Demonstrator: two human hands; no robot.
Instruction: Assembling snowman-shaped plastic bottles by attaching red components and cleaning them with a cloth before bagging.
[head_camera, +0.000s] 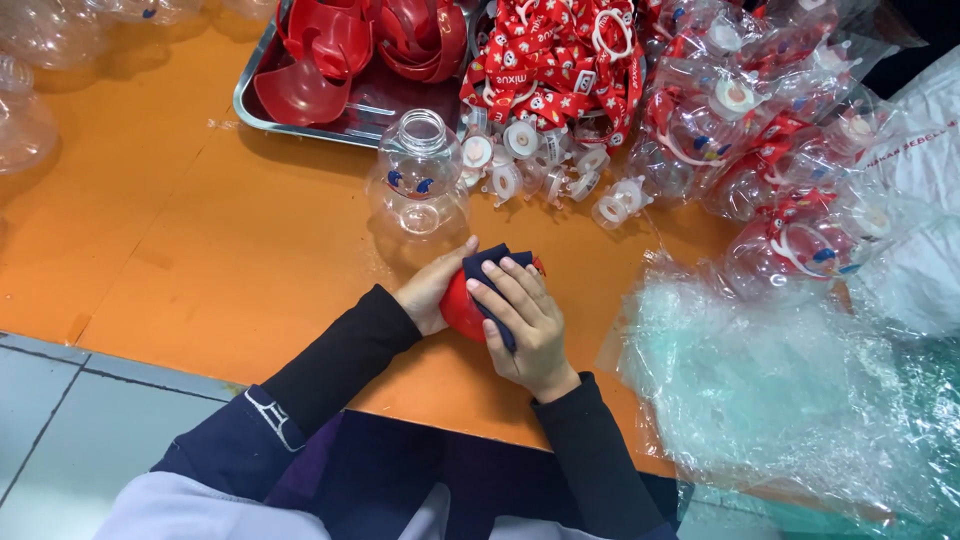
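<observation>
Between both hands — a glossy red dome, soft dark cloth.

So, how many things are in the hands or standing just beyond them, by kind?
Red rounded plastic piece, in left hand: 1
Dark blue cloth, under right hand: 1
Clear round plastic bottle, standing: 1
Total: 3

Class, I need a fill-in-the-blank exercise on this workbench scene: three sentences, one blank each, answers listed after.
1. Both hands hold a round ____ part and a dark cloth.
2. The clear bottle stands on the ____ table.
3. More red parts lie in a metal ____.

Answers: red; orange; tray
</observation>
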